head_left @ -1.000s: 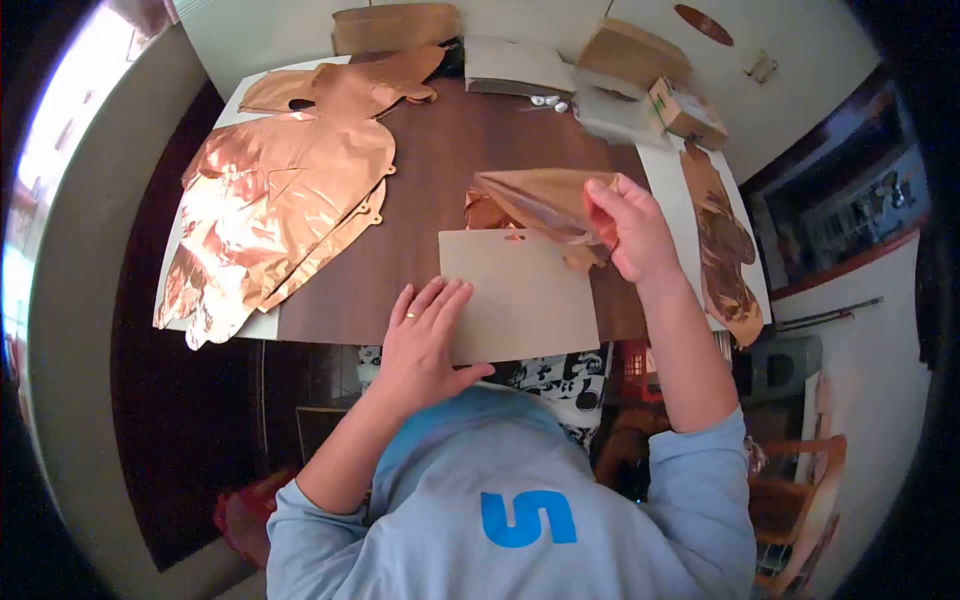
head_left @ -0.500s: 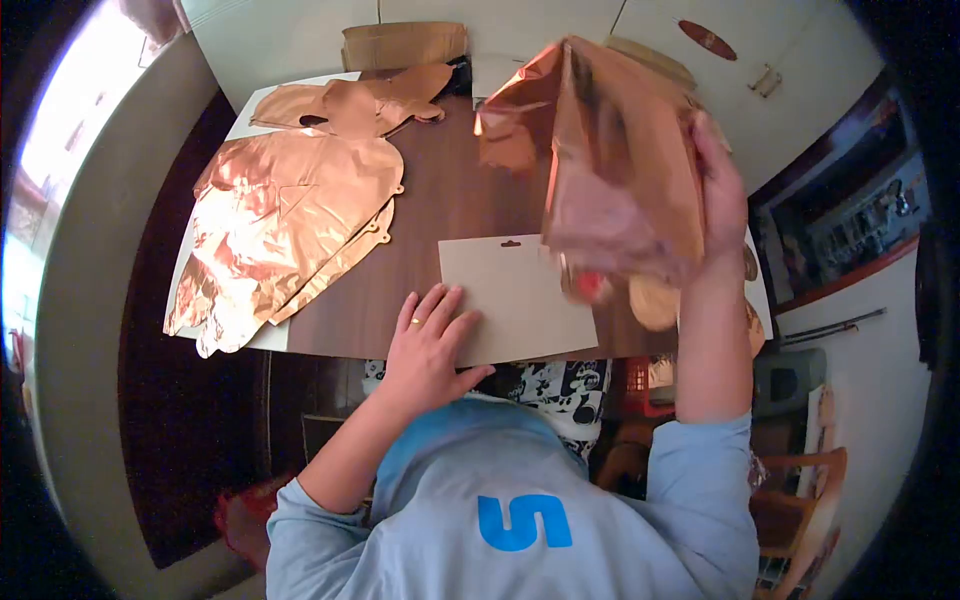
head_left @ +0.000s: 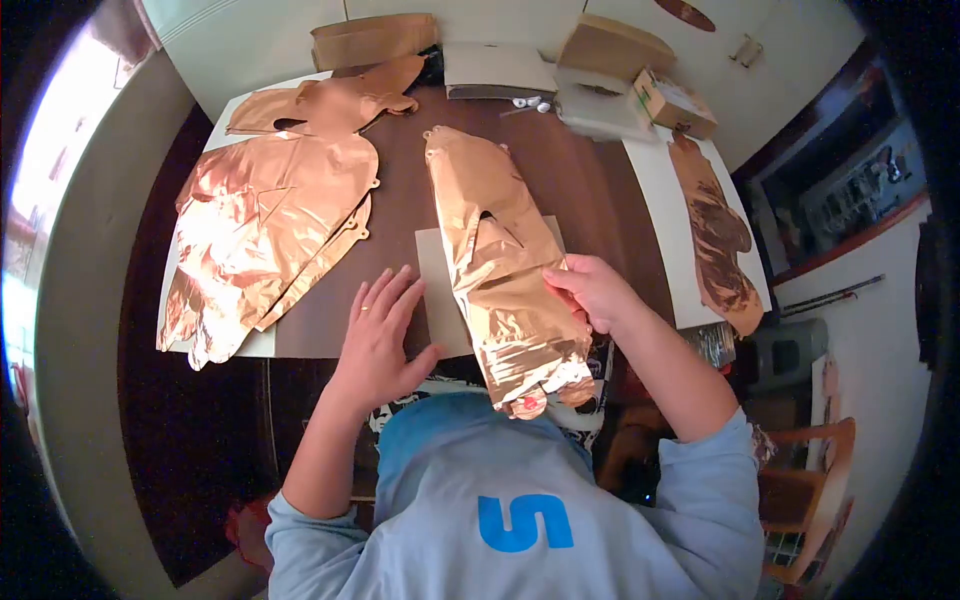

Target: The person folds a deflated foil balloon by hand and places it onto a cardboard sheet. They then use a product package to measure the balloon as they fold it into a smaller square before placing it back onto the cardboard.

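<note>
A flattened copper-coloured foil balloon (head_left: 495,250) lies lengthwise in front of me, with small tabs at its far end. Its near end, crinkled and marked by a red spot, hangs past the table edge. My right hand (head_left: 592,292) pinches its right edge between thumb and fingers. Under the balloon is a pale card (head_left: 432,290), mostly covered. Just left of the card, my left hand (head_left: 382,340) is open, fingers spread, with nothing in it, near the table's front edge.
More flat foil balloons (head_left: 275,215) are layered at the left of the brown table (head_left: 620,200). Another foil piece (head_left: 712,230) lies on a white strip at the right. Along the back stand a small cardboard box (head_left: 672,104), a brown carton (head_left: 615,45) and a white box (head_left: 497,70).
My right hand has lowered the foil balloon from the air onto the card, bringing it left and toward me. My left hand has slid left, off the card.
</note>
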Demonstrator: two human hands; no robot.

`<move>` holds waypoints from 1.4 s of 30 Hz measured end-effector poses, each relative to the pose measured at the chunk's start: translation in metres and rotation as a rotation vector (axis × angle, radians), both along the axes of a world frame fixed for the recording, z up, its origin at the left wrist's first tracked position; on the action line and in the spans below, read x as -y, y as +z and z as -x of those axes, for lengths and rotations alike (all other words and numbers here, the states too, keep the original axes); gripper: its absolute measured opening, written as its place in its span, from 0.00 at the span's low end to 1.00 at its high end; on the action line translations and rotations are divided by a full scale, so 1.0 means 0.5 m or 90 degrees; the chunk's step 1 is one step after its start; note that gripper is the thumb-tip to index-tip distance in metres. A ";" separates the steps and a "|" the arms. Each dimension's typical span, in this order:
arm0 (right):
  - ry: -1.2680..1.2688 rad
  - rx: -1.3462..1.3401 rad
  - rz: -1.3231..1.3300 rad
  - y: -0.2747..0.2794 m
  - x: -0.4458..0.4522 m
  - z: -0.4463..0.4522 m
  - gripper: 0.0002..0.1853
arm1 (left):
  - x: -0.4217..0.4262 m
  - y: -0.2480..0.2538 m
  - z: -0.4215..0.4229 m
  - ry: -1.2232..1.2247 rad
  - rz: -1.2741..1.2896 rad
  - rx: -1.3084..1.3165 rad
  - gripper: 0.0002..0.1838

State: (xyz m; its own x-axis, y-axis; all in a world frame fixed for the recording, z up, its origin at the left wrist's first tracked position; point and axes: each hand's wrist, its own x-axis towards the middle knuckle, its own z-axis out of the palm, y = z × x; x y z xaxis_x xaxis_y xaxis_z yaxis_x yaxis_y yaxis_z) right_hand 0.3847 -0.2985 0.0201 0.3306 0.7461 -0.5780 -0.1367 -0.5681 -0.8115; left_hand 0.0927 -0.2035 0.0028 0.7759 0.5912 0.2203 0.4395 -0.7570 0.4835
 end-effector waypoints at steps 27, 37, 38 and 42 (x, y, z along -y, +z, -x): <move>0.149 0.691 -0.239 -0.029 0.067 0.001 0.08 | -0.011 -0.024 -0.125 -0.130 -0.103 0.051 0.32; 0.212 0.798 -0.208 -0.039 0.073 0.021 0.07 | 0.004 -0.021 -0.093 -0.138 -0.091 0.004 0.29; 0.226 0.871 -0.244 -0.048 0.073 0.019 0.08 | 0.004 -0.013 -0.096 -0.137 -0.109 0.010 0.29; 0.220 1.033 -0.367 -0.078 0.071 0.018 0.12 | -0.008 -0.001 -0.127 -0.162 -0.127 0.041 0.28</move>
